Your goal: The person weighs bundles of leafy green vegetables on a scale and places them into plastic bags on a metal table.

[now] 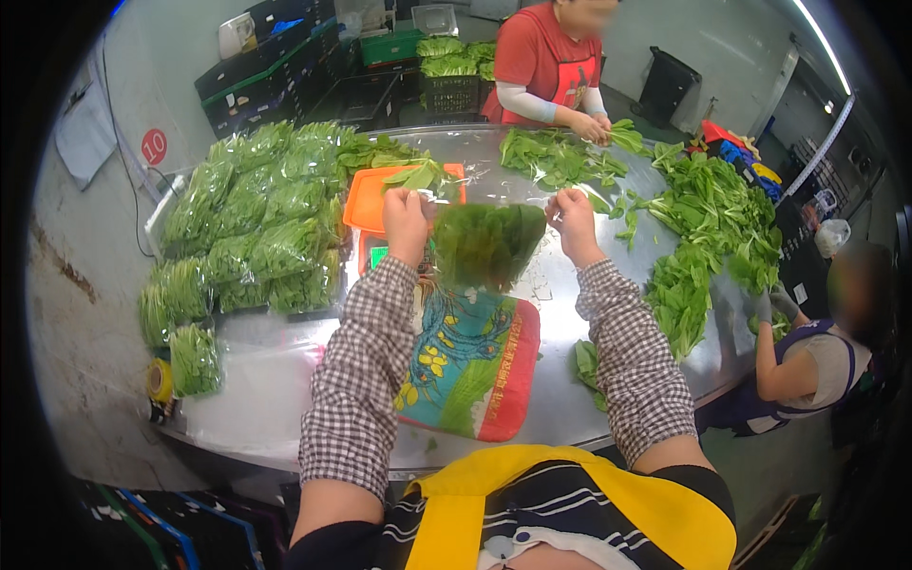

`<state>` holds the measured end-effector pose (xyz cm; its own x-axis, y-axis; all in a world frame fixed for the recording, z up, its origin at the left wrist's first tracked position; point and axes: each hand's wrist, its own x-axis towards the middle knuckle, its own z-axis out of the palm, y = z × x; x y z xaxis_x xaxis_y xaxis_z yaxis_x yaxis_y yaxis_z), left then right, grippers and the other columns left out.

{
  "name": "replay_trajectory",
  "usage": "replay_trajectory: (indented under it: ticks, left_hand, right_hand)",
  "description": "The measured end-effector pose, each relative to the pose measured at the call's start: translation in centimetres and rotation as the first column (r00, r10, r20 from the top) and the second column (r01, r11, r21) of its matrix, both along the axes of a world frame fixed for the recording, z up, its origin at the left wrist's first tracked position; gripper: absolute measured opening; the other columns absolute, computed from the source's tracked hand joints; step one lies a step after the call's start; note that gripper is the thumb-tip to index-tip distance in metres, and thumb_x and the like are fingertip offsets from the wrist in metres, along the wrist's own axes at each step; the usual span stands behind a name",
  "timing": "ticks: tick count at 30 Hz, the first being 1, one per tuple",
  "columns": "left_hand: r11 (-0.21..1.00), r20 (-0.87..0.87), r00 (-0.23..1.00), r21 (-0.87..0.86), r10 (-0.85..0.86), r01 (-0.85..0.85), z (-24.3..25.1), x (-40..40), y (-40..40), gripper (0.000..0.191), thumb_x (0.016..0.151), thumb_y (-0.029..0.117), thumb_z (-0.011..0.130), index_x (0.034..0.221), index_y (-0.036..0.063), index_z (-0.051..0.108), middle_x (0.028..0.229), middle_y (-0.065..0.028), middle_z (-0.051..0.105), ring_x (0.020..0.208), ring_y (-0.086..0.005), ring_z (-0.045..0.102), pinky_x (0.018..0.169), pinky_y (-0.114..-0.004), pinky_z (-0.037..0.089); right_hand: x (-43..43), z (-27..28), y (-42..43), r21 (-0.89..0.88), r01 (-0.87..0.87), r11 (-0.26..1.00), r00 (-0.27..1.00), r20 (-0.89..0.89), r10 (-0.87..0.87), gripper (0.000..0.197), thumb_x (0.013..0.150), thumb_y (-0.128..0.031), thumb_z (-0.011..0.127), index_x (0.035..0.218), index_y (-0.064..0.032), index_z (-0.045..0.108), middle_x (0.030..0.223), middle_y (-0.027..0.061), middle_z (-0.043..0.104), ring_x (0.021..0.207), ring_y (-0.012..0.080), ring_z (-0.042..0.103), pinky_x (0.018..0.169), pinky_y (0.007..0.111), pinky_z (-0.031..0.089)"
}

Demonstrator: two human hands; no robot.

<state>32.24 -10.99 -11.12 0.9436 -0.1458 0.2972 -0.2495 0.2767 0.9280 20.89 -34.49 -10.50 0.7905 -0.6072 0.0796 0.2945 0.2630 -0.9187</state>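
Observation:
Between my two hands hangs a clear plastic bag of leafy greens point(486, 246), blurred, above the steel table. My left hand point(407, 222) pinches the bag's upper left corner, my right hand point(572, 222) its upper right. Just behind my left hand stands a kitchen scale with an orange tray point(365, 201) and a lit green display point(378, 255). A few loose leaves point(415, 175) lie on the tray. Below the held bag, a printed, coloured woven sack point(470, 370) lies flat on the table.
Bagged greens point(263, 203) are piled at the left, near flat clear bags point(256, 399) and a yellow tape roll point(159, 380). Loose greens point(702, 214) heap along the right. Two co-workers, one across in a red apron point(563, 71) and one at right point(805, 363), handle greens.

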Motion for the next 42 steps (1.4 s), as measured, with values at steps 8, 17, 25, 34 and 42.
replay_trajectory:
  ticks: [8, 17, 25, 34, 42]
  left_hand:
    - [0.957, -0.478, 0.878, 0.27, 0.034, 0.11, -15.0, -11.7, 4.7, 0.014, 0.09, 0.01, 0.041, 0.082, -0.0016, 0.043, 0.063, -0.0085, 0.051, 0.05, -0.0155, 0.052, 0.043, -0.029, 0.046]
    - [0.983, -0.684, 0.727, 0.163, 0.048, 0.088, -17.3, -15.3, 5.6, 0.018, 0.089, 0.01, 0.04, 0.076, -0.0008, 0.046, 0.062, -0.0068, 0.049, 0.05, -0.016, 0.05, 0.043, -0.029, 0.043]
    - [0.997, -0.788, 0.615, 0.065, 0.028, 0.037, -16.0, -15.3, 5.8, 0.016, 0.087, 0.009, 0.04, 0.076, 0.0002, 0.046, 0.068, -0.0088, 0.049, 0.057, -0.0179, 0.051, 0.048, -0.03, 0.046]
    - [0.54, 0.241, 0.944, 0.776, 0.224, -0.326, -15.3, -18.8, 4.4, 0.024, 0.084, 0.014, 0.047, 0.1, -0.0032, 0.048, 0.108, -0.0212, 0.045, 0.105, -0.0307, 0.043, 0.094, -0.049, 0.031]
    - [0.388, 0.213, 0.975, 0.905, -0.06, -0.174, -16.4, -16.0, 1.5, 0.067, 0.083, 0.026, 0.051, 0.136, -0.002, 0.022, 0.142, -0.024, 0.019, 0.132, -0.0377, 0.017, 0.107, -0.048, 0.013]
  right_hand:
    - [-9.6, -16.7, 4.2, -0.503, 0.086, 0.86, 0.881, -0.365, -0.302, 0.01, 0.082, -0.011, 0.049, 0.081, -0.0015, 0.047, 0.068, 0.007, 0.051, 0.059, 0.0158, 0.049, 0.055, 0.029, 0.042]
    - [-14.6, -15.4, 8.9, -0.702, 0.379, 0.603, 0.766, -0.129, -0.63, 0.016, 0.082, -0.014, 0.055, 0.086, 0.0015, 0.053, 0.083, 0.0146, 0.056, 0.078, 0.03, 0.053, 0.075, 0.038, 0.043]
    - [-11.2, -12.2, 13.3, -0.923, -0.221, -0.315, 0.962, -0.26, 0.086, 0.042, 0.08, -0.025, 0.056, 0.119, -0.0131, 0.049, 0.13, 0.0048, 0.044, 0.123, 0.0238, 0.037, 0.102, 0.048, 0.025]
    - [-8.5, -12.9, 9.8, -0.879, -0.452, -0.149, 0.891, -0.454, -0.025, 0.058, 0.083, -0.045, 0.05, 0.135, -0.0242, 0.035, 0.143, 0.0051, 0.028, 0.131, 0.0289, 0.024, 0.102, 0.057, 0.018]
    - [-8.1, -16.5, 8.8, -0.844, -0.503, 0.189, 0.864, -0.482, 0.146, 0.059, 0.08, -0.029, 0.058, 0.133, -0.0147, 0.037, 0.143, 0.0127, 0.024, 0.131, 0.0333, 0.02, 0.105, 0.05, 0.018]
